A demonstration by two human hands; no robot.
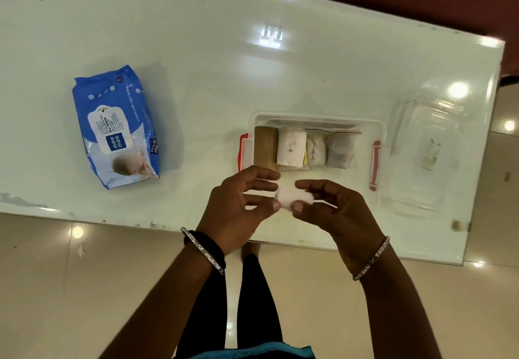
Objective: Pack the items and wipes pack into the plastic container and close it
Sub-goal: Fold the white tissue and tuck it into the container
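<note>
A clear plastic container (376,131) with red side clips stands open on the white table. Inside it, side by side, are a brown roll (265,148), a white roll (291,146), a small gauze roll (316,150) and a bagged white item (340,149). My left hand (238,207) and my right hand (334,209) together pinch a small white cotton-like piece (292,197) just above the container's near edge. A blue wet wipes pack (118,127) lies far left on the table. The clear lid (427,153) rests right of the container.
The table's near edge (112,218) runs below my hands, its right end (477,162) close beyond the lid. Glossy tiled floor lies below, with my legs standing at the table. A dark red surface sits past the far edge.
</note>
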